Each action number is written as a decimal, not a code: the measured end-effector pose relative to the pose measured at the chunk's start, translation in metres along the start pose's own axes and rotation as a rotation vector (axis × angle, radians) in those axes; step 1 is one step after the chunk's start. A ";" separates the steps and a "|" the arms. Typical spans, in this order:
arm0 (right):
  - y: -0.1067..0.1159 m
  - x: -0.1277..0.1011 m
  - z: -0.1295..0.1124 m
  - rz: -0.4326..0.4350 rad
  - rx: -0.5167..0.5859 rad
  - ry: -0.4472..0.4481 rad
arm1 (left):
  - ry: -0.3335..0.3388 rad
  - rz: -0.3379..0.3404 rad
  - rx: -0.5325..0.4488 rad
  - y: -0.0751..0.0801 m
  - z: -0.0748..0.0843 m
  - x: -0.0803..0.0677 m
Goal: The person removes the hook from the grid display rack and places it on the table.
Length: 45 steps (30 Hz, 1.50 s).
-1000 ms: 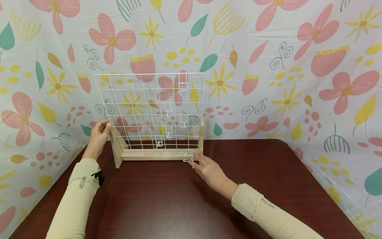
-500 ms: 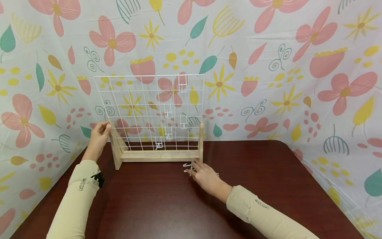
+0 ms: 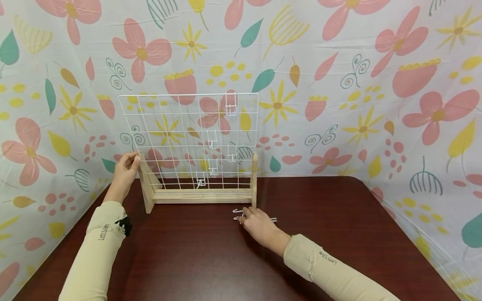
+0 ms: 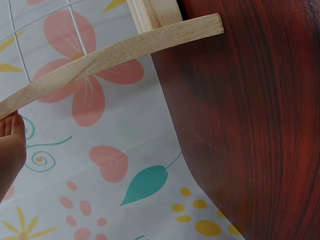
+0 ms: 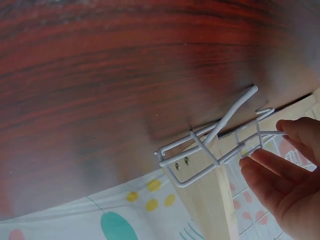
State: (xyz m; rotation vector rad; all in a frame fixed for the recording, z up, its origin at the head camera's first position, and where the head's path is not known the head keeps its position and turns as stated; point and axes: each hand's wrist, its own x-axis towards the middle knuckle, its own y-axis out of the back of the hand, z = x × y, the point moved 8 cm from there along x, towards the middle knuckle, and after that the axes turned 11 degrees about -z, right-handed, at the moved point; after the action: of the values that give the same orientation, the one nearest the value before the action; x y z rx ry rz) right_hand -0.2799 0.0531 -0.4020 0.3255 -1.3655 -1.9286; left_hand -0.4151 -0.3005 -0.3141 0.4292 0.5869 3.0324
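A white wire grid panel (image 3: 188, 95) stands in a pale wooden stand (image 3: 199, 200) on the table. My left hand (image 3: 126, 173) pinches the top of the stand's left upright, fingertips around the wood; in the left wrist view, part of that hand (image 4: 11, 145) meets the curved upright (image 4: 115, 54). Just in front of the stand's right foot, my right hand (image 3: 260, 225) pinches a white wire hook (image 5: 231, 114) between thumb and fingers. Its prongs point left in the head view. Whether the hook touches the table I cannot tell.
Several similar white wire hooks (image 3: 201, 182) hang on the right half of the grid. Dark red-brown wood grain covers the table (image 3: 211, 259). Behind the table hangs a floral cloth (image 3: 312, 138) that wraps around both sides.
My right hand has brought the hook down and slightly toward me, from beside the stand's lower bar to in front of its right foot. The left hand stays on the upright.
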 end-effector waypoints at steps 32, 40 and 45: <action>-0.011 -0.010 -0.011 -0.147 -0.066 0.025 | 0.014 0.006 0.005 -0.002 -0.002 0.001; -0.011 -0.011 -0.011 -0.180 -0.051 0.029 | 0.034 -0.006 0.006 -0.002 -0.002 0.002; -0.008 -0.011 -0.013 -0.141 -0.070 0.037 | 0.027 0.005 0.004 -0.001 0.000 0.000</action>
State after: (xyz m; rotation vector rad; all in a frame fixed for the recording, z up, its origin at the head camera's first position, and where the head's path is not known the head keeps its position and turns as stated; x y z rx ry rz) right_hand -0.2684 0.0531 -0.4169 0.4311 -1.2773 -2.0709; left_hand -0.4149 -0.2993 -0.3146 0.3911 0.5945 3.0471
